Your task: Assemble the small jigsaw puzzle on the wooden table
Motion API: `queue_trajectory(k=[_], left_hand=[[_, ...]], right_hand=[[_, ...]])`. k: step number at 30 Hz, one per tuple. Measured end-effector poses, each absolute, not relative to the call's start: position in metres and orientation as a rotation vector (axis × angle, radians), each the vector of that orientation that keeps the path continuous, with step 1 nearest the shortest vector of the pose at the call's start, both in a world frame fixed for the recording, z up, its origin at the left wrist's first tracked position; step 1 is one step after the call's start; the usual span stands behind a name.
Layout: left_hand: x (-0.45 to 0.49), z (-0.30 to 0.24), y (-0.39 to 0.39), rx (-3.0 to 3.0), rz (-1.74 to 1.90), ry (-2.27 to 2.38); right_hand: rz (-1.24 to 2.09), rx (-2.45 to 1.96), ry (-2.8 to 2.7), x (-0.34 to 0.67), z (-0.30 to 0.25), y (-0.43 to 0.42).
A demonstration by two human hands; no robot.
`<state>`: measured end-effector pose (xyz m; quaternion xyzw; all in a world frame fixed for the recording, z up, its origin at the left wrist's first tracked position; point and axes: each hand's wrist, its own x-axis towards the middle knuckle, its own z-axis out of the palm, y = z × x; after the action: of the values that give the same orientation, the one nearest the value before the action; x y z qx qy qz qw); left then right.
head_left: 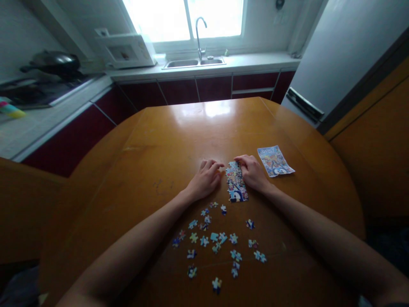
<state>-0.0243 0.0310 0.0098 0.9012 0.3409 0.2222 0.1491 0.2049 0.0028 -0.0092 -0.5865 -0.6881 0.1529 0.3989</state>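
Note:
A partly joined jigsaw puzzle (235,183) lies flat on the wooden table, its left edge jagged with tabs. My right hand (254,171) rests against its right side, with bent fingers gripping the upper right edge. Just left of the puzzle is my left hand (207,178), its fingers loosely bent and apart, nothing visible in them. Several loose puzzle pieces are scattered nearer to me, among them a dark blue and white piece (223,209), a greenish piece (194,237) and a piece (250,224) apart on the right.
A creased picture sheet (275,161) lies right of my right hand. Beyond the wooden table (179,140) are a sink (182,64) with a tap, a white microwave (129,51), and a stove with a dark pan (56,64). A fridge (345,55) stands at the right.

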Motion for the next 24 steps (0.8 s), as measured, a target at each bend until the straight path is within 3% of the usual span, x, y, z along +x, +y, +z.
queue_trajectory(k=[24], left_hand=[[-0.0242, 0.0106, 0.0311, 2.482, 0.729, 0.991]], right_hand=[[0.441, -1.404, -1.623, 0.2043, -0.0039, -0.0012]])
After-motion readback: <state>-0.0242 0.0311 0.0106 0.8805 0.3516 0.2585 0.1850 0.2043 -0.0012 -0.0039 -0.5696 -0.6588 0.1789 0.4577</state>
